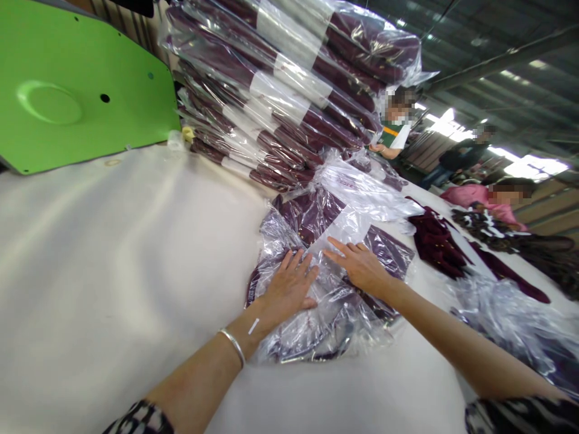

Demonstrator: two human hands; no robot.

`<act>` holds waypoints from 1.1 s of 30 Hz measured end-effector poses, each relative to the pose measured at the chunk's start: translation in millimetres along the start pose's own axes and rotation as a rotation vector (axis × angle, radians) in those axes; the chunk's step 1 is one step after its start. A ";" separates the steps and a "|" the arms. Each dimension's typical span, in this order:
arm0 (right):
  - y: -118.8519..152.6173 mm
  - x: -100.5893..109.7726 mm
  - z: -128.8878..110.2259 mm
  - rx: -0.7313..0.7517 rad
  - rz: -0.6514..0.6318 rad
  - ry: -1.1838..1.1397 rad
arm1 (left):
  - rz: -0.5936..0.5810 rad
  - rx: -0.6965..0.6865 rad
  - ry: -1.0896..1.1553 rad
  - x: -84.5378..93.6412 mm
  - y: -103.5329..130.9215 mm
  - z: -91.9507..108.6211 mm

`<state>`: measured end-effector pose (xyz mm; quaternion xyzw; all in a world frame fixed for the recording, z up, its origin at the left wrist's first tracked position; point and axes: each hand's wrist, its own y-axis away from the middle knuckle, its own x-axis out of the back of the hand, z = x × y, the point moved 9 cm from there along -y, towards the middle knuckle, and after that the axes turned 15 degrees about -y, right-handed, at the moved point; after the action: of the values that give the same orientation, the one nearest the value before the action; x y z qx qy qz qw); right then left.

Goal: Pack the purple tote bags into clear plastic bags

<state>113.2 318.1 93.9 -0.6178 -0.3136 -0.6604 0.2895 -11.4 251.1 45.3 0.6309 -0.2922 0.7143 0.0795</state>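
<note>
A maroon garment in a clear plastic bag (335, 313) lies on the white table, with a pale paper band across the garment. My left hand (289, 286) rests flat on the left part of the bag, fingers spread. On the band, at the bag's right part, lies my right hand (359, 262), its fingers stretched out and some of them apart. Neither hand grips anything. Just behind the garment sits a stack of clear plastic bags (357, 187).
A tall pile of bagged maroon garments (289, 90) stands at the back. The green panel (90, 90) is at the left on the white table (113, 271). Loose maroon garments (438, 241) and more plastic lie right. Several people are beyond.
</note>
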 end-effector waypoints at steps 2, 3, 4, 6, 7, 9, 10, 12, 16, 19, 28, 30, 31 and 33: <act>9.9 -1.6 16.3 0.107 0.009 0.119 | 0.008 0.001 -0.004 -1.9 0.4 -0.5; 15.2 -0.1 29.2 0.111 0.028 0.155 | 0.014 0.001 -0.006 -2.4 0.6 -0.8; 19.6 3.7 44.3 0.079 0.057 0.182 | 0.017 0.001 -0.008 -2.8 0.7 -1.0; 25.1 20.2 77.6 -0.099 0.171 0.212 | 0.016 0.002 -0.009 -3.5 0.9 -1.4; 26.6 31.9 92.4 -0.229 0.259 0.201 | 0.011 -0.001 -0.008 -3.8 0.9 -1.2; 25.3 51.3 107.9 -0.474 0.457 0.084 | 0.000 -0.006 -0.003 -4.1 0.7 -0.6; 19.4 54.3 106.1 -0.550 0.538 -0.022 | -0.005 -0.006 -0.001 -4.2 0.5 -0.4; -7.3 45.9 83.2 -0.557 0.624 -0.269 | -0.015 0.000 0.007 -4.1 -0.1 -0.6; -65.6 1.8 14.6 -0.465 0.579 -0.441 | -0.029 0.010 0.036 -3.1 -2.0 -1.1; -77.1 -24.1 -0.2 -0.508 0.526 -0.418 | -0.058 0.010 0.077 -2.0 -3.4 -1.4; -71.5 1.3 45.4 -0.581 0.584 -0.749 | 0.046 0.193 0.471 5.1 -8.6 -18.4; -70.2 -0.2 25.5 -0.546 0.597 -0.567 | 0.162 0.278 0.547 10.9 -8.9 -29.3; -70.4 -6.0 14.5 -0.534 0.582 -0.490 | 0.216 0.325 0.574 14.9 -8.7 -35.9; -72.9 -21.4 -1.3 -0.532 0.529 -0.405 | 0.293 0.403 0.629 25.3 -8.9 -50.5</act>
<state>57.6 363.3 68.4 -0.8474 -0.0136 -0.4864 0.2123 -55.2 278.0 70.4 0.3362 -0.1948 0.9193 -0.0631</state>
